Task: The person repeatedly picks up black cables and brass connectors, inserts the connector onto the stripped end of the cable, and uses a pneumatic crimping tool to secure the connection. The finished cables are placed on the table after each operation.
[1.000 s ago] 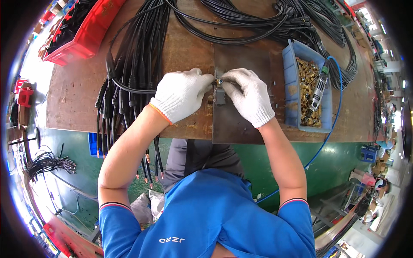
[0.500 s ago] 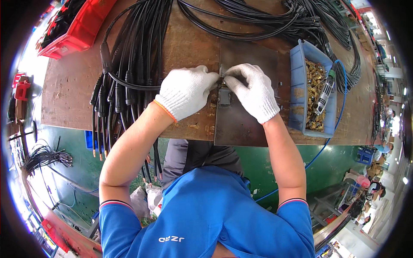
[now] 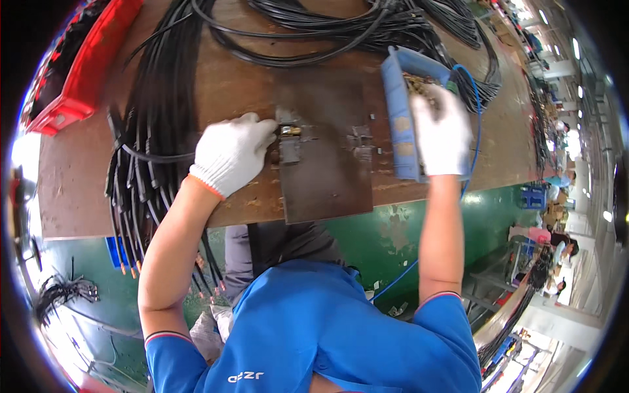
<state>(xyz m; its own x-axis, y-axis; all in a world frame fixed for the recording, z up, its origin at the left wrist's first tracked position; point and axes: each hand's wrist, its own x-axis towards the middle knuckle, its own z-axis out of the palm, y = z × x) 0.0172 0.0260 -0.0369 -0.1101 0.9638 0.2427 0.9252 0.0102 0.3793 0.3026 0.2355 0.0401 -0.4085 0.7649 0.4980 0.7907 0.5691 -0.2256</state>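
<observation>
My left hand (image 3: 232,154), in a white glove with an orange cuff, is closed around a black cable (image 3: 167,158) that runs in from the bundle at its left. Just past its fingertips, a small brass-coloured piece (image 3: 290,131) lies at the left part of a dark flat plate (image 3: 327,183); whether it is joined to the cable is hidden. My right hand (image 3: 442,131), gloved in white, is over a blue bin (image 3: 401,124) of brass fittings (image 3: 419,85). Motion smears its fingers, and it hides most of the bin's contents.
Many black cables (image 3: 160,85) lie in a bundle at the left, ends hanging over the table's front edge. More coiled cables (image 3: 314,39) spread across the back. A red bin (image 3: 85,78) stands far left. A blue hose (image 3: 480,118) curves beside the blue bin.
My right hand has left the plate and moved right to the blue bin. My left hand stays by the plate with the cable. The whole view has shifted sideways.
</observation>
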